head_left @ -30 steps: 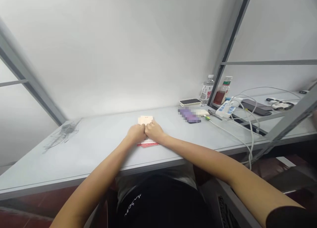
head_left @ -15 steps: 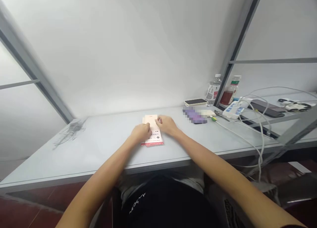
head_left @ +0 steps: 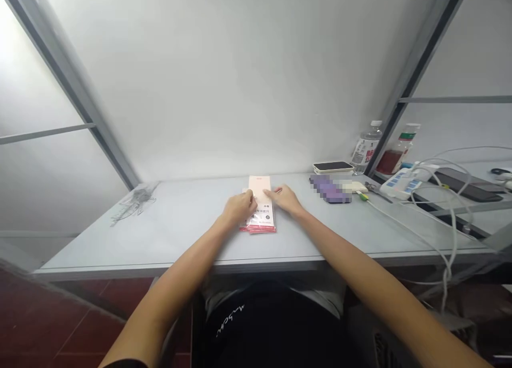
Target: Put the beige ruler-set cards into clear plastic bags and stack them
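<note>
A stack of pale pink paper packets with red edges (head_left: pixel 262 210) lies near the front of the white table (head_left: pixel 180 240), printed with dark text. My left hand (head_left: pixel 240 208) rests over the stack's left edge with curled fingers, hiding that corner. My right hand (head_left: pixel 285 199) lies flat-fingered at the right side, its fingertips touching the top packet. The two hands are a short distance apart.
Crumpled clear plastic (head_left: pixel 136 202) lies at the table's left. To the right stand a pixelated purple item (head_left: pixel 330 189), a phone (head_left: pixel 333 167), a water bottle (head_left: pixel 366 149), a red-filled bottle (head_left: pixel 394 157) and a power strip (head_left: pixel 401 184) with white cables.
My hands have moved apart from pressing together on the stack. The stack's printed face now shows more fully, and the whole view has shifted as my head turned.
</note>
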A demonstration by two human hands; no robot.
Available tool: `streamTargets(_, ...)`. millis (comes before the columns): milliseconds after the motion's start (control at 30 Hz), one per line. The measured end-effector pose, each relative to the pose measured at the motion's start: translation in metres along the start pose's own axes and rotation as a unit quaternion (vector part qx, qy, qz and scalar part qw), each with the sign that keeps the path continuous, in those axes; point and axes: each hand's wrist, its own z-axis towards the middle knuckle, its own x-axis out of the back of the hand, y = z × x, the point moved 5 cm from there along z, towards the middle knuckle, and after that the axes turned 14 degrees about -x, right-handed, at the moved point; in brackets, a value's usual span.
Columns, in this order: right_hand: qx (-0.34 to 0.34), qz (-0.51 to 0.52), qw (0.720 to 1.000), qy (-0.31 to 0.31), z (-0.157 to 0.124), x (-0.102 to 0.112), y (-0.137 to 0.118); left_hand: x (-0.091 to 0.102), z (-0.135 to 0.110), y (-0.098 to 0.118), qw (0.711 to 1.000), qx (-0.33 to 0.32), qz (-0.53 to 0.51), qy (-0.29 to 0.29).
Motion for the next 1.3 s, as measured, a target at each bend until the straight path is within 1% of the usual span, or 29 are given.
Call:
streamTargets(67, -0.011, 0.038, 0.998, -0.051, 0.0, -0.004, 0.0, 0.0, 0.0, 0.0, 1.0, -0.003, -0.003, 0.018)
streamTargets(167, -0.008, 0.087, 0.986, -0.14, -0.005, -0.013, -0.004, 0.0, 0.0, 0.0, 0.999, -0.004, -0.006, 0.041)
streamTargets(200, -0.004, 0.1, 0.982, -0.16, -0.007, -0.016, -0.006, 0.001, 0.0, -0.001, 0.999, -0.004, -0.007, 0.048)
streamTargets(267, 0.003, 0.122, 0.976, -0.182, -0.012, -0.02, -0.01, 0.0, -0.001, -0.002, 0.998, -0.004, -0.007, 0.059)
streamTargets(333, 0.01, 0.135, 0.974, -0.182, -0.014, -0.022, -0.012, 0.0, -0.001, -0.004, 0.998, 0.0, -0.005, 0.07)
streamTargets(467, 0.023, 0.137, 0.977, -0.16, -0.018, -0.02, -0.015, 0.0, 0.0, -0.005, 0.997, 0.003, 0.002, 0.082)
streamTargets(600, 0.033, 0.12, 0.982, -0.141, -0.02, -0.019, -0.016, -0.002, 0.002, -0.001, 0.998, -0.015, 0.005, 0.062)
streamTargets(767, 0.041, 0.093, 0.986, -0.129, -0.02, -0.018, -0.016, -0.005, 0.001, 0.002, 0.999, -0.023, 0.005, 0.033)
streamTargets(967, 0.052, 0.068, 0.986, -0.143, -0.019, -0.019, -0.014, -0.007, 0.0, 0.005, 1.0, -0.023, 0.006, 0.005)
streamTargets(1300, 0.064, 0.022, 0.985, -0.156, -0.019, -0.022, -0.011, -0.005, 0.001, 0.009, 0.999, -0.027, -0.004, -0.018)
